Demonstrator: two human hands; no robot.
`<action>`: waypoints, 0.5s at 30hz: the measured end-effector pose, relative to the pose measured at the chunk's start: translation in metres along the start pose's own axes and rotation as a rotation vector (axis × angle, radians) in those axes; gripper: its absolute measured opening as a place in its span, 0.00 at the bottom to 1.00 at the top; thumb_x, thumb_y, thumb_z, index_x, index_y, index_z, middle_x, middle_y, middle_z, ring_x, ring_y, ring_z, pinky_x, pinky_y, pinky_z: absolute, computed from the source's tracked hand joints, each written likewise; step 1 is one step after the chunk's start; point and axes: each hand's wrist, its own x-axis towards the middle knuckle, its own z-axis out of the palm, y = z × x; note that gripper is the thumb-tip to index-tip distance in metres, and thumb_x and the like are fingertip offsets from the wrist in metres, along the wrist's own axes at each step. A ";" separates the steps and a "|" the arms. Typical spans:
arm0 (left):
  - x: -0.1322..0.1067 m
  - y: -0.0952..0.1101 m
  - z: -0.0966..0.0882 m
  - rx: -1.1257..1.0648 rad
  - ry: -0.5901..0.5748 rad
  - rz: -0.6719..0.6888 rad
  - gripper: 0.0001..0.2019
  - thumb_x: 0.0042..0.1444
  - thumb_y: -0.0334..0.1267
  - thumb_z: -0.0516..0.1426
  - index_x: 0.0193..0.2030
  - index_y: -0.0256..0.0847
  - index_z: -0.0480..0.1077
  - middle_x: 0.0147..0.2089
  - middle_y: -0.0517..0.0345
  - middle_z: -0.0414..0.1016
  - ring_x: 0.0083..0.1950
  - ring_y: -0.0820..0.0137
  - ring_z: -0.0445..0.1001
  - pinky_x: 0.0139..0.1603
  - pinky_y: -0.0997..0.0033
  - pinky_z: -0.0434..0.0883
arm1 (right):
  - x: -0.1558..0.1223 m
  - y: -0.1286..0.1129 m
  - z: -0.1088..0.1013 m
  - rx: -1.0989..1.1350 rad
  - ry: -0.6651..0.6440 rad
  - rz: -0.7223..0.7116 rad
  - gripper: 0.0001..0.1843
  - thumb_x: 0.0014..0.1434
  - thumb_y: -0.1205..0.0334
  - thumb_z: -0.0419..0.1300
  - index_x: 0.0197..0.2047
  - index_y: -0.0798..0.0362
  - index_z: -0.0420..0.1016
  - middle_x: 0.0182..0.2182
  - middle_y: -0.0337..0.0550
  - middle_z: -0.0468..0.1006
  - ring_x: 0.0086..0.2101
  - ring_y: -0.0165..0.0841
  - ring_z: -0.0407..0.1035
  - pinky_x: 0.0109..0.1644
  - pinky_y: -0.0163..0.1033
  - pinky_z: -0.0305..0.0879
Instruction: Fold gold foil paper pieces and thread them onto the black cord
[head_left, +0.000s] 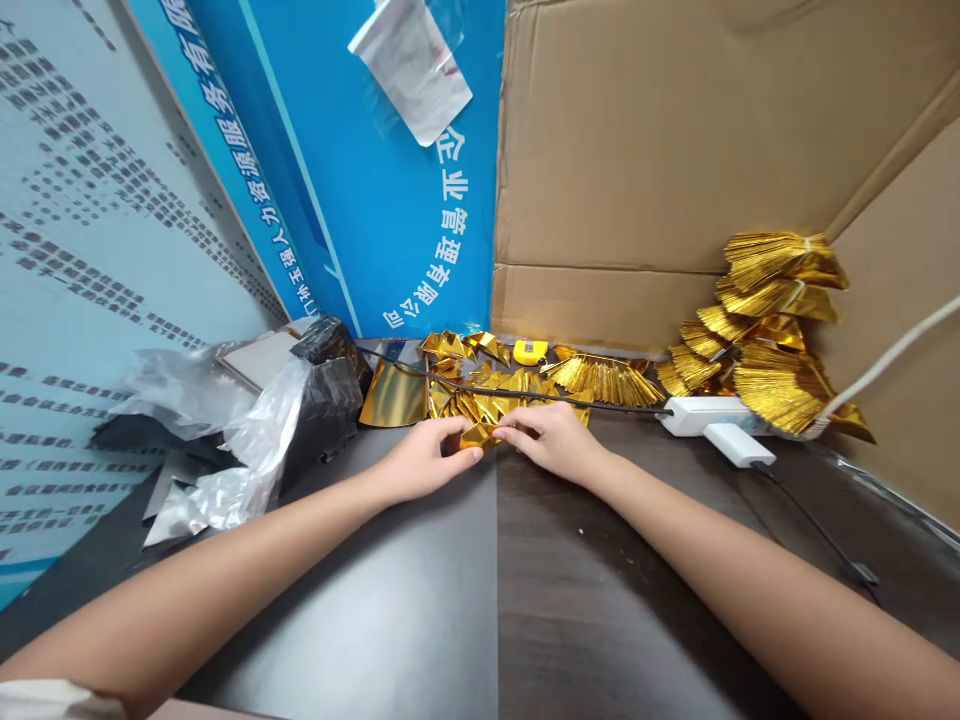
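Note:
Between my two hands is a small folded piece of gold foil paper, low over the table. My left hand pinches its left side between thumb and fingers. On its right side, the fingertips of my right hand are closed on it. Just behind my hands lies a heap of folded gold foil pieces, partly hidden by them. A flat gold foil sheet lies left of the heap. The underside of the held piece cannot be seen.
A black cable crosses the heap to a white power strip. Pleated gold foil fans are stacked at right, a yellow tape measure sits behind. Plastic bags lie left. A cardboard panel and blue board stand behind.

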 end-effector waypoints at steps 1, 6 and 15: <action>0.005 0.003 0.002 -0.001 0.007 -0.019 0.16 0.59 0.49 0.55 0.30 0.37 0.66 0.27 0.63 0.64 0.30 0.74 0.62 0.32 0.73 0.57 | 0.004 0.000 -0.005 -0.022 -0.012 -0.008 0.09 0.66 0.58 0.63 0.36 0.53 0.82 0.28 0.41 0.82 0.28 0.30 0.74 0.36 0.34 0.64; 0.037 0.020 0.010 -0.023 0.065 -0.124 0.15 0.59 0.48 0.57 0.31 0.37 0.68 0.26 0.62 0.66 0.28 0.74 0.63 0.28 0.75 0.57 | 0.030 0.011 -0.027 -0.141 -0.049 0.008 0.06 0.64 0.63 0.65 0.36 0.53 0.82 0.27 0.39 0.81 0.27 0.28 0.73 0.35 0.32 0.62; 0.064 0.031 0.014 -0.079 0.103 -0.340 0.08 0.63 0.39 0.56 0.40 0.35 0.70 0.19 0.65 0.65 0.16 0.76 0.62 0.16 0.78 0.55 | 0.035 0.053 -0.025 -0.364 0.071 0.034 0.12 0.68 0.61 0.57 0.46 0.56 0.80 0.44 0.52 0.81 0.45 0.41 0.73 0.50 0.45 0.68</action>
